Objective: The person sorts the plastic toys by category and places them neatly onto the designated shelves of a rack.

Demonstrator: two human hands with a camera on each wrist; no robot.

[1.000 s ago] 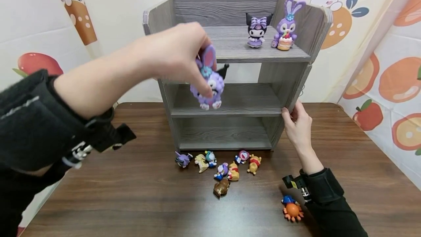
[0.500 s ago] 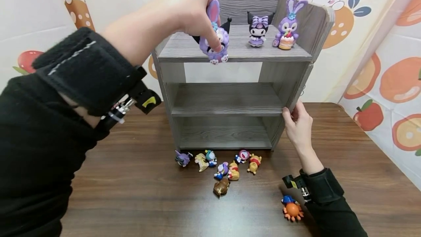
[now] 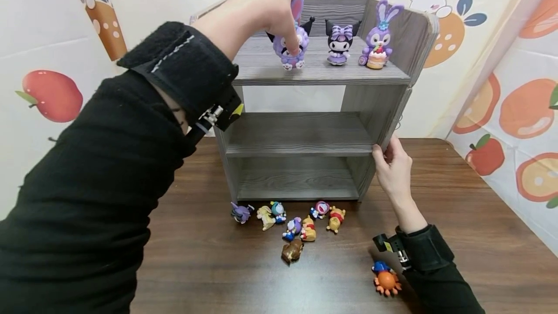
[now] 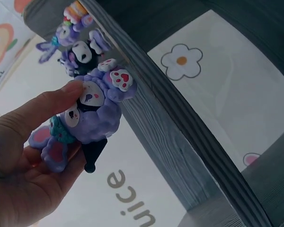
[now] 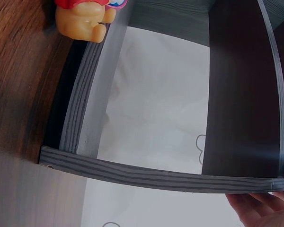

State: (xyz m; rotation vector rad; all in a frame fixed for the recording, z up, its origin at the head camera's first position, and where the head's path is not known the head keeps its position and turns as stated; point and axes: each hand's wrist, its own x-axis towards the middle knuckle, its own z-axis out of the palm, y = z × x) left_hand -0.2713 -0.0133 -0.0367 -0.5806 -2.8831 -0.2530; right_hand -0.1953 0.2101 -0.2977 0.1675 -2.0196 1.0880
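Observation:
My left hand (image 3: 272, 6) pinches a purple figurine (image 4: 99, 111) with bunny ears, curly fur-like texture and black pointed parts. Thumb on its front, fingers behind it, the figurine is upright over the top board of a grey wooden shelf (image 3: 301, 153); whether its feet touch the board I cannot tell. To its right on that board stand a black-and-purple figurine (image 3: 338, 45) with a striped bow and a purple bunny figurine (image 3: 377, 42) with a cake. My right hand (image 3: 394, 173) grips the shelf's right side panel, thumb at the front edge, fingers outside.
Several small figurines lie in front of the shelf, among them a yellow bear (image 3: 335, 219), a purple one (image 3: 241, 212) and a brown one (image 3: 292, 251). An orange crab figure (image 3: 386, 280) lies near my right forearm on the brown table (image 3: 209, 256).
My left hand has raised the purple figurine from in front of the middle shelf to the top board and moved it slightly right. The right hand stays in place.

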